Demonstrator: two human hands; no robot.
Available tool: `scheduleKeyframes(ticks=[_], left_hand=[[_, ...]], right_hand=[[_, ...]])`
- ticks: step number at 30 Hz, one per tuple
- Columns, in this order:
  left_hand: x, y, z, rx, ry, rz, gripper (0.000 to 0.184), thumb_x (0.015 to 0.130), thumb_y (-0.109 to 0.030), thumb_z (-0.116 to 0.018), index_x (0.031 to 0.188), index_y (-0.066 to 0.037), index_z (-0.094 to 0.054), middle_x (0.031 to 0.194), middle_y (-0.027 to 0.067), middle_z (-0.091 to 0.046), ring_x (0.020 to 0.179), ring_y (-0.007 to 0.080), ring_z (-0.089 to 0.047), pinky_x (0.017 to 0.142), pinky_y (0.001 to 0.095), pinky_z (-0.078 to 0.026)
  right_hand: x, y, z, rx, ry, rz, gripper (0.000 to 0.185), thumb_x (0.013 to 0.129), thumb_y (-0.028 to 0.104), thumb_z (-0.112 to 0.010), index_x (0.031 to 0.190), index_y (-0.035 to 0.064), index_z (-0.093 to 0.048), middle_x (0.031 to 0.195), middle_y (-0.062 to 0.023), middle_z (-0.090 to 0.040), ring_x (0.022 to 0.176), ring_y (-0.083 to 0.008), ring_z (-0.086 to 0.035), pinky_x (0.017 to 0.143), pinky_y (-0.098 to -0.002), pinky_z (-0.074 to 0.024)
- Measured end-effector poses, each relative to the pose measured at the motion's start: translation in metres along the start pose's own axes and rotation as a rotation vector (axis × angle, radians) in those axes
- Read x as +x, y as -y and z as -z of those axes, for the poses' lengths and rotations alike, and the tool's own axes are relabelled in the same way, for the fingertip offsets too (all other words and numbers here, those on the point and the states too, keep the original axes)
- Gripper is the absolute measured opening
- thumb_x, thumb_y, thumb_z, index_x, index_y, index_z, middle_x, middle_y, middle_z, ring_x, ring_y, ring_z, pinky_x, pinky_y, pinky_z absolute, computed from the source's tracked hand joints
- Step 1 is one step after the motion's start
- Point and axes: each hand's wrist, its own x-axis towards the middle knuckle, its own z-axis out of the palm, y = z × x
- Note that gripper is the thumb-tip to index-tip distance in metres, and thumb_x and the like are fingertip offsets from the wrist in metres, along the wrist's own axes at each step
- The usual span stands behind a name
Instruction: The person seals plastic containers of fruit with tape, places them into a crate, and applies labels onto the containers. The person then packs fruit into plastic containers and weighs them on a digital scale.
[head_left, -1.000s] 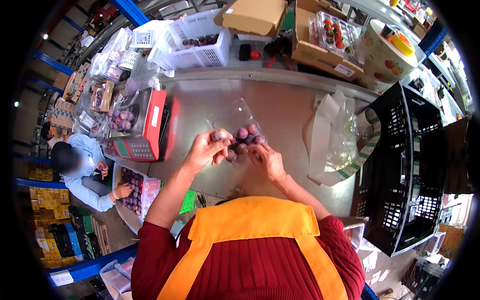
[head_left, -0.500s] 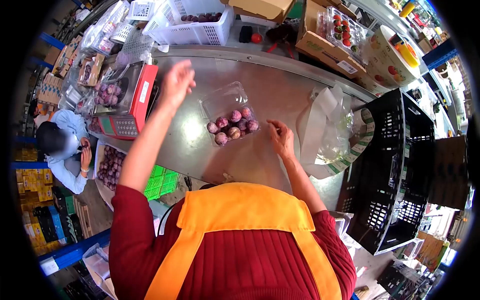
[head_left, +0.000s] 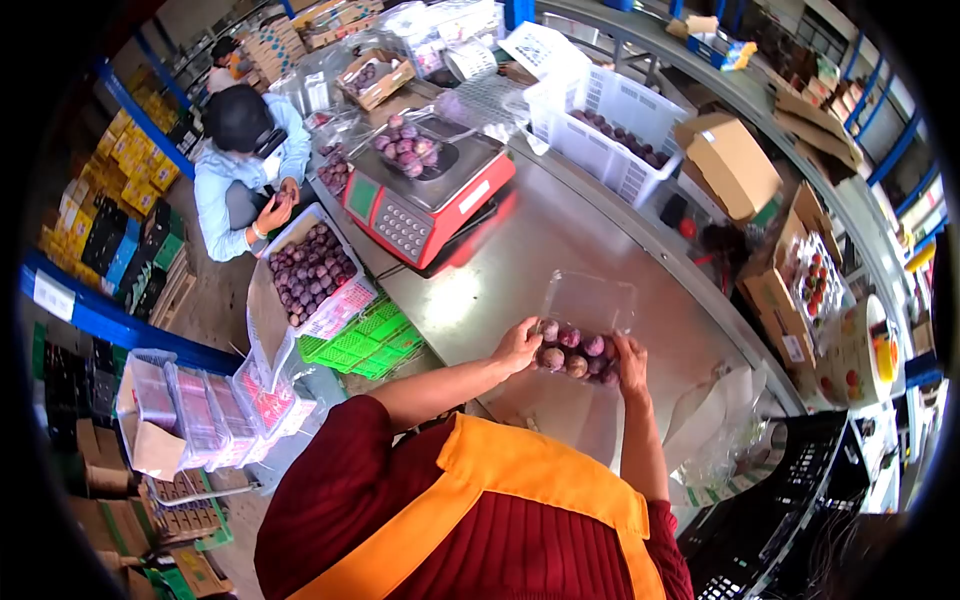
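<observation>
On the steel table lies a clear plastic clamshell (head_left: 592,296) with its lid folded back, away from me. Several purple-red plums (head_left: 569,337) fill its base. My left hand (head_left: 518,346) grips the left side of the clamshell, fingers at its edge. At the opposite side my right hand (head_left: 631,364) holds the right edge, its fingertips beside the plums. Parts of the clamshell's side walls are hidden behind the fingers. Up and to the left stands a red weighing scale (head_left: 425,232), with a clear pack of plums (head_left: 407,147) on its pan.
A co-worker (head_left: 232,175) in light blue sits beyond a crate of plums (head_left: 310,275), holding something small. Green crates (head_left: 365,340) stand below the table edge. Behind the table is a white basket (head_left: 625,100). Plastic film (head_left: 725,430) and black crates (head_left: 800,470) are at right.
My view has turned left. My left hand has come down from its raised place near the scale to the clamshell, and my right hand has moved in to the clamshell's right side.
</observation>
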Motion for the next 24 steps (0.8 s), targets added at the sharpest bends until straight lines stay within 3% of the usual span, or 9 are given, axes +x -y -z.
scheduleKeyframes(ticks=[4, 8, 11, 12, 15, 17, 18, 20, 24], left_hand=[[0.005, -0.012, 0.044, 0.065, 0.124, -0.014, 0.048, 0.097, -0.015, -0.052, 0.143, -0.004, -0.045, 0.081, 0.0072, -0.061, 0.053, 0.0140, -0.058, 0.048, 0.0287, -0.054], [0.015, -0.037, 0.118, 0.014, 0.294, -0.143, 0.042, 0.099, -0.016, -0.056, 0.140, -0.008, -0.049, 0.091, 0.0031, -0.061, 0.071, 0.0097, -0.061, 0.058, 0.0268, -0.056], [0.071, -0.078, 0.235, -0.271, -0.116, -0.528, 0.022, 0.099, -0.009, -0.055, 0.120, -0.008, -0.060, 0.096, -0.0014, -0.063, 0.071, 0.0055, -0.055, 0.062, 0.0219, -0.048], [0.066, -0.119, 0.285, -0.041, -0.303, -0.747, 0.021, 0.099, -0.006, -0.053, 0.118, -0.007, -0.062, 0.098, -0.0003, -0.064, 0.075, 0.0065, -0.056, 0.066, 0.0219, -0.049], [0.106, -0.159, 0.410, 0.270, -0.731, -0.894, 0.020, 0.097, -0.004, -0.052, 0.114, -0.003, -0.063, 0.101, 0.0105, -0.068, 0.095, 0.0202, -0.065, 0.084, 0.0323, -0.051], [0.153, -0.151, 0.480, 0.562, -0.794, -0.740, 0.021, 0.096, -0.007, -0.055, 0.115, -0.004, -0.064, 0.102, 0.0133, -0.069, 0.098, 0.0223, -0.066, 0.086, 0.0324, -0.052], [0.178, -0.145, 0.499, 0.475, -0.714, -0.696, 0.023, 0.096, -0.009, -0.058, 0.117, -0.005, -0.065, 0.103, 0.0109, -0.070, 0.096, 0.0195, -0.066, 0.085, 0.0309, -0.052], [0.210, -0.139, 0.515, 0.412, -0.567, -0.602, 0.028, 0.095, -0.018, -0.061, 0.119, -0.006, -0.065, 0.099, 0.0153, -0.072, 0.092, 0.0239, -0.069, 0.080, 0.0351, -0.053], [0.245, -0.132, 0.520, 0.542, -0.382, -0.594, 0.029, 0.093, -0.019, -0.062, 0.119, -0.005, -0.065, 0.096, 0.0132, -0.072, 0.087, 0.0236, -0.068, 0.077, 0.0344, -0.053]], right_hand=[[-0.011, -0.033, -0.031, 0.264, -0.005, -0.073, 0.034, 0.099, 0.029, -0.059, 0.110, -0.0020, -0.069, 0.091, -0.0059, -0.068, 0.086, -0.0133, -0.061, 0.081, -0.0276, -0.0499], [-0.014, -0.028, -0.055, 0.320, -0.212, -0.127, 0.032, 0.099, 0.028, -0.060, 0.106, -0.0014, -0.069, 0.090, -0.0042, -0.068, 0.080, -0.0111, -0.061, 0.074, -0.0253, -0.0498], [-0.016, -0.016, -0.064, 0.266, -0.336, -0.153, 0.030, 0.097, 0.027, -0.063, 0.105, -0.0010, -0.071, 0.081, 0.0002, -0.064, 0.073, -0.0097, -0.057, 0.071, -0.0251, -0.0470], [-0.017, -0.019, -0.058, 0.230, -0.322, -0.174, 0.030, 0.097, 0.028, -0.064, 0.105, -0.0006, -0.070, 0.083, -0.0011, -0.066, 0.075, -0.0105, -0.058, 0.072, -0.0262, -0.0483], [-0.019, -0.022, -0.054, 0.078, -0.333, -0.193, 0.032, 0.096, 0.033, -0.064, 0.106, 0.0027, -0.070, 0.086, -0.0007, -0.066, 0.078, -0.0100, -0.059, 0.073, -0.0268, -0.0482], [-0.022, -0.018, -0.064, 0.167, -0.387, -0.187, 0.032, 0.096, 0.029, -0.065, 0.107, -0.0002, -0.070, 0.090, -0.0031, -0.068, 0.081, -0.0122, -0.060, 0.077, -0.0277, -0.0495], [-0.022, -0.019, -0.068, 0.180, -0.411, -0.188, 0.032, 0.096, 0.030, -0.064, 0.107, -0.0001, -0.070, 0.091, -0.0031, -0.068, 0.082, -0.0123, -0.060, 0.078, -0.0278, -0.0496], [-0.025, -0.021, -0.077, 0.205, -0.455, -0.195, 0.034, 0.097, 0.031, -0.064, 0.108, -0.0001, -0.070, 0.093, -0.0032, -0.068, 0.085, -0.0123, -0.060, 0.079, -0.0282, -0.0499], [-0.028, -0.015, -0.097, 0.246, -0.517, -0.174, 0.036, 0.098, 0.033, -0.062, 0.108, -0.0004, -0.070, 0.092, -0.0028, -0.068, 0.085, -0.0117, -0.060, 0.080, -0.0283, -0.0500]])
